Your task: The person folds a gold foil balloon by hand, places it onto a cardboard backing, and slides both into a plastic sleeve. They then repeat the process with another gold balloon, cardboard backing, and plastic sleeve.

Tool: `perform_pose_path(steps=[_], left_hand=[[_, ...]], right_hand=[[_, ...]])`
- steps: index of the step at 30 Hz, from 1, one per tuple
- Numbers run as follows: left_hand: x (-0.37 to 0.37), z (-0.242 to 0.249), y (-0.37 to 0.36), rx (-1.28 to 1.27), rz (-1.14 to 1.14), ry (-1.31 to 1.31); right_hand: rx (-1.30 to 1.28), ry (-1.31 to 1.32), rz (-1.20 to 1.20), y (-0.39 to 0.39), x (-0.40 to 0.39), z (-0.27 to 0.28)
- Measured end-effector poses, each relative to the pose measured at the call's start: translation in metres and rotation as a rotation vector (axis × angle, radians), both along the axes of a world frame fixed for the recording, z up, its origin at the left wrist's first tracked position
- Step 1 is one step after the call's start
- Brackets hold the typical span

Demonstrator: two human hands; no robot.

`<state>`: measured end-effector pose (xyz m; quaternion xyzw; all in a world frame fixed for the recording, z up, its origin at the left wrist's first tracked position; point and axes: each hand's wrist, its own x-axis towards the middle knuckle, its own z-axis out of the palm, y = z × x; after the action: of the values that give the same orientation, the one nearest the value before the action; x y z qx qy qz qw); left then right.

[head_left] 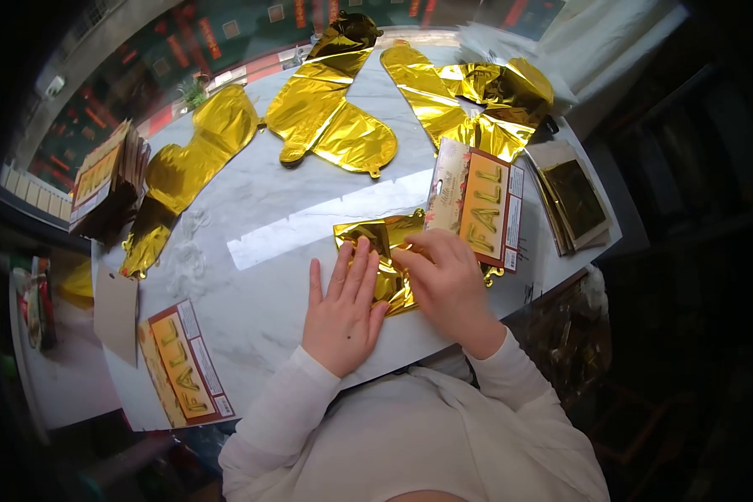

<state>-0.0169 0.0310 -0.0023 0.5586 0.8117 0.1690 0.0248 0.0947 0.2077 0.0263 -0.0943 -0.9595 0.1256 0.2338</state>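
Observation:
A gold foil balloon (399,289), folded flat and creased, lies on the table in front of me. My left hand (343,320) rests on its left part with the fingers stretched out. My right hand (452,289) is at its right side, fingers curled and pinching the foil; the fingertips are partly hidden. Just beyond the right hand is a printed FALL card (484,205), and a bit of gold foil shows under its lower edge.
Flat gold letter balloons (330,113) spread over the far side of the marble-look table (268,293). A stack of FALL packages (100,180) stands at the left edge. Another FALL card (184,364) and brown cardboard (115,314) lie near left. Folded packets (571,192) sit at right.

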Motion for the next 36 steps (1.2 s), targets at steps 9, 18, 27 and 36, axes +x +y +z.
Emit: perform_pose_path(steps=[9, 18, 27, 36], left_hand=[[0.0, -0.002, 0.0, -0.023, 0.002, 0.007], [-0.001, -0.003, 0.0, 0.003, -0.001, -0.014], [-0.006, -0.009, -0.004, 0.145, -0.003, -0.541], [-0.004, 0.0, 0.0, 0.128, 0.003, -0.556]], right_hand=[[-0.129, 0.01, -0.223, 0.056, 0.042, -0.008], [0.035, 0.353, -0.232, 0.033, 0.042, 0.026], [-0.345, 0.163, 0.194, -0.051, 0.02, -0.003], [-0.181, -0.06, 0.01, -0.016, 0.037, -0.02]])
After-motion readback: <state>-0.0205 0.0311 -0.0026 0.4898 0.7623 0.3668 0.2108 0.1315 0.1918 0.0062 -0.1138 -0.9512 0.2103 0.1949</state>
